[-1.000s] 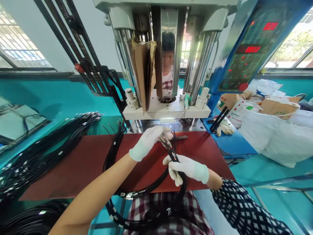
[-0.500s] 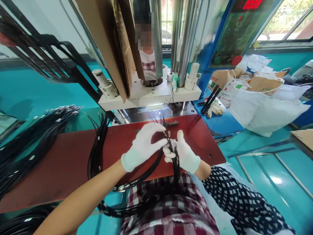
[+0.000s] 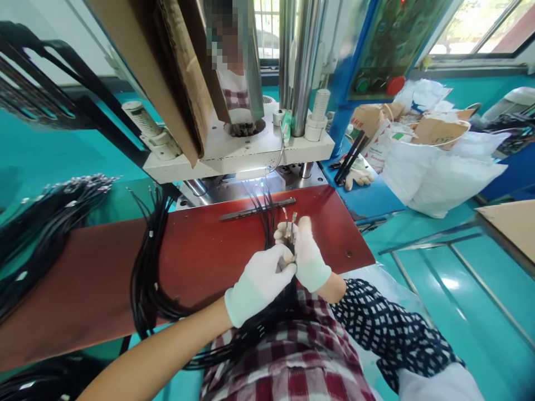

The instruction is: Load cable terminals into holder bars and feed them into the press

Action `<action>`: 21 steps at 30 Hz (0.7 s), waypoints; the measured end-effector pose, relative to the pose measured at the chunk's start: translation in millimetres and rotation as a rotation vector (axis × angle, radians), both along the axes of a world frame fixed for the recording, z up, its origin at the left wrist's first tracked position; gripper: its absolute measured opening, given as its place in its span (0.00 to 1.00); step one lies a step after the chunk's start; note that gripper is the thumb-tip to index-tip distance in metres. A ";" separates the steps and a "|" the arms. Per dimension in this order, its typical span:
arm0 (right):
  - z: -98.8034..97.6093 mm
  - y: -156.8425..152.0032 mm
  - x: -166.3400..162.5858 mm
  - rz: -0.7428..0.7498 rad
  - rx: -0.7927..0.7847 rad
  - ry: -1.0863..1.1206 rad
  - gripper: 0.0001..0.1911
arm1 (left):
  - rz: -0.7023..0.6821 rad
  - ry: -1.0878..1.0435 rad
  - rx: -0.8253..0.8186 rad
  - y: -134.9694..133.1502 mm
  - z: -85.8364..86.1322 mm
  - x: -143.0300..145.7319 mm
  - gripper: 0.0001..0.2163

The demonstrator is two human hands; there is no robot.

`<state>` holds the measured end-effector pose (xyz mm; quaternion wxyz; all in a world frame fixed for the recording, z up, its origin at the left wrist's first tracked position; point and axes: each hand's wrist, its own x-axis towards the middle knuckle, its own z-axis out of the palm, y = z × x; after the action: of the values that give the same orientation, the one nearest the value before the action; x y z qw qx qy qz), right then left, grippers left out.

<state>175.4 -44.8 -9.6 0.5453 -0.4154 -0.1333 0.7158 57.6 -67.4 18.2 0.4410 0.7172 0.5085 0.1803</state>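
My right hand [image 3: 310,259], in a white glove, is closed around a bundle of black cables [image 3: 291,248]. Bare metal terminals stick up above its fingers, and the thumb points upward. My left hand [image 3: 261,281], gloved too, pinches at this bundle just below the right fingers; exactly which strand it grips is hidden. The cables run down over my lap [image 3: 251,334]. Beyond the hands, several thin black cables [image 3: 266,217] lie across a dark slotted bar [image 3: 234,214] on the red work table [image 3: 200,256], their tips toward the press.
The press's white plate [image 3: 238,156] and steel columns stand behind the table. Cable bundles [image 3: 146,267] lie at left. To the right are a blue shelf [image 3: 378,197] with a glove [image 3: 358,174] and black-handled tools, white sacks [image 3: 434,178] and a metal frame [image 3: 422,245].
My left hand has moved down and toward me, from the cable tips to below the right fingers. The slotted bar shows more fully. The camera view has shifted a little.
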 end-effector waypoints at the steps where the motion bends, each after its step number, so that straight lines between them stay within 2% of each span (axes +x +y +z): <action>1: -1.9 -2.9 -0.5 0.014 0.042 -0.028 0.30 | 0.027 -0.018 -0.023 1.3 0.6 -1.8 0.04; 5: -0.4 -10.3 3.2 0.087 0.213 -0.172 0.21 | 0.110 -0.200 -0.097 9.1 12.5 -10.9 0.05; 14: 43.9 2.1 16.1 0.175 0.498 -0.468 0.12 | 0.108 -0.558 -0.165 28.2 58.6 -21.4 0.05; 18: 55.4 6.0 15.8 0.456 0.557 -0.274 0.15 | 0.114 -0.665 -0.122 33.2 72.8 -21.9 0.06; 21: 58.7 8.0 13.2 0.466 0.540 -0.218 0.15 | 0.145 -0.654 -0.012 46.1 73.3 -25.8 0.10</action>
<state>188.6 -36.9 49.1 0.4403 -0.2888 -0.4656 0.7113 31.8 -21.3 91.5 0.5711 0.5807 0.3909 0.4287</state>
